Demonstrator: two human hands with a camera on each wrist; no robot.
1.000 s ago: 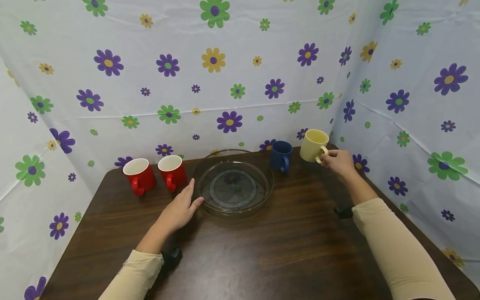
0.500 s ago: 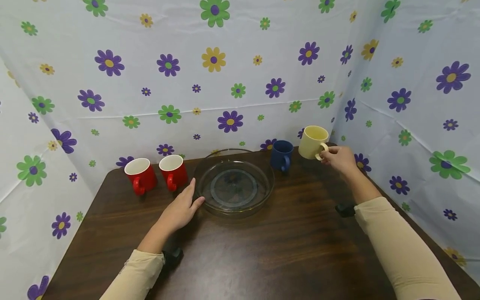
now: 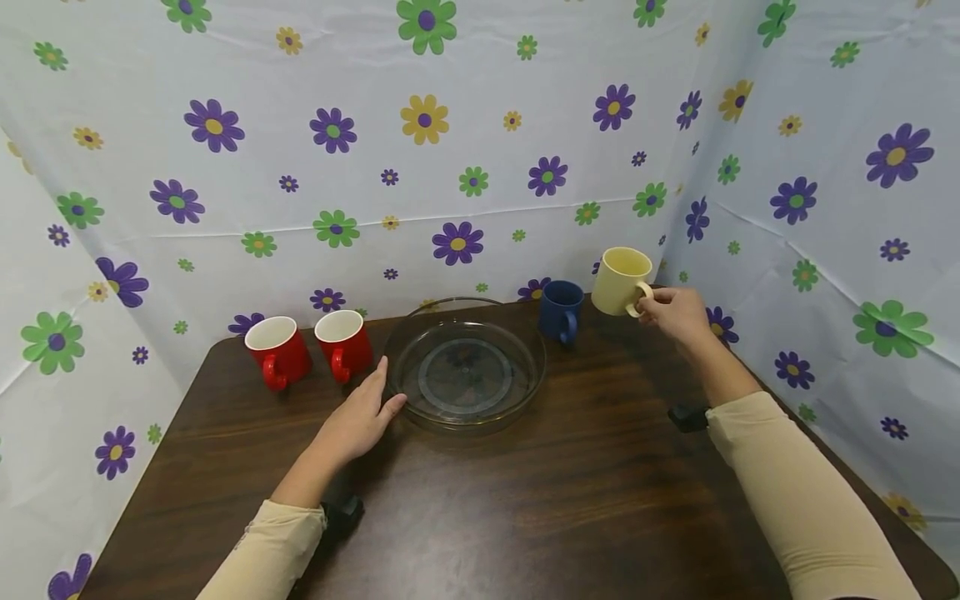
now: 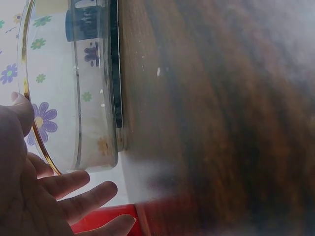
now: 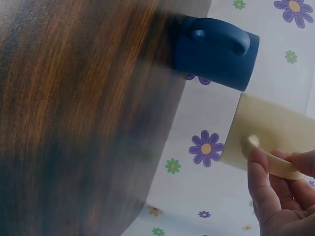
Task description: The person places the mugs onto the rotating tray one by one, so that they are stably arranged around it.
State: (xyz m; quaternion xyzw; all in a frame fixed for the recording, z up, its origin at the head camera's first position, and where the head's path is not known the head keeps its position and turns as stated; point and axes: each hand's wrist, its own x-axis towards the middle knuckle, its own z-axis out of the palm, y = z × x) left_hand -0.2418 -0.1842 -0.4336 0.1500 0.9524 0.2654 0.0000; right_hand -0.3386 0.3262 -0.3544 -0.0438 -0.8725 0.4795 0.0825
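Observation:
My right hand pinches the handle of a yellow mug, which is upright and raised off the table at the back right. In the right wrist view, thumb and fingers of the hand close round the handle of the yellow mug. A blue mug stands just left of it. My left hand rests with extended fingers against the left rim of a clear glass dish. The left wrist view has the hand's fingers spread along the dish's rim.
Two red mugs stand left of the dish, handles toward the front. The brown table extends to the front. Flower-patterned cloth hangs behind the table and at both sides.
The yellow mug has risen a little and shifted slightly left in my right hand. My left hand stays at the dish's rim.

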